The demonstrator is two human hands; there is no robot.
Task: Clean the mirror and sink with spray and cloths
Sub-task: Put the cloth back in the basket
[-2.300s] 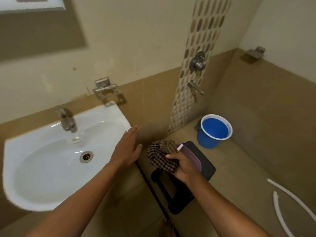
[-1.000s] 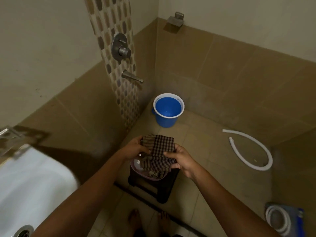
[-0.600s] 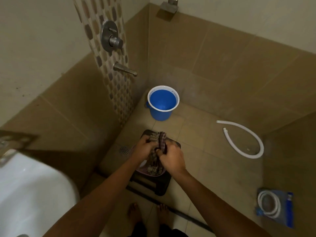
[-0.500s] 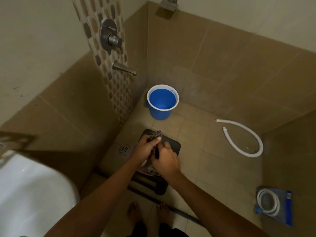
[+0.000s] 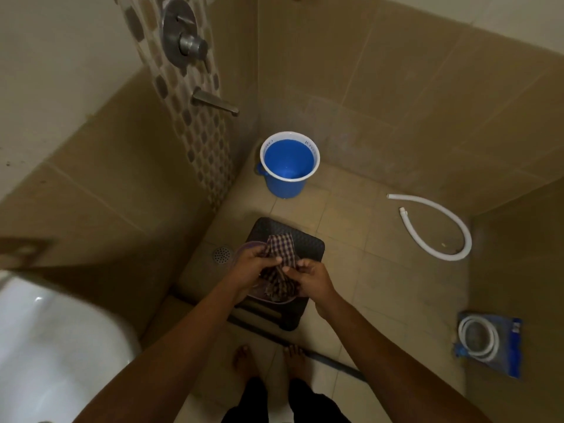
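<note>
Your left hand (image 5: 254, 265) and your right hand (image 5: 311, 277) both pinching the brown checked cloth (image 5: 279, 270), cloth bunched over a purple bowl (image 5: 244, 248) on the black plastic stool (image 5: 300, 244), blue bucket (image 5: 288, 164) beyond, white sink (image 5: 52, 346) at your left

Both hands grip a bunched checked cloth (image 5: 279, 264) over a purple bowl (image 5: 244, 247) on a black stool (image 5: 305, 242): the left hand (image 5: 254, 267) pinches it from the left, the right hand (image 5: 311, 277) from the right. Beyond the stool stands a blue bucket (image 5: 288, 164); a white hose (image 5: 439, 227) lies on the floor, a white sink (image 5: 55, 337) at lower left
</note>
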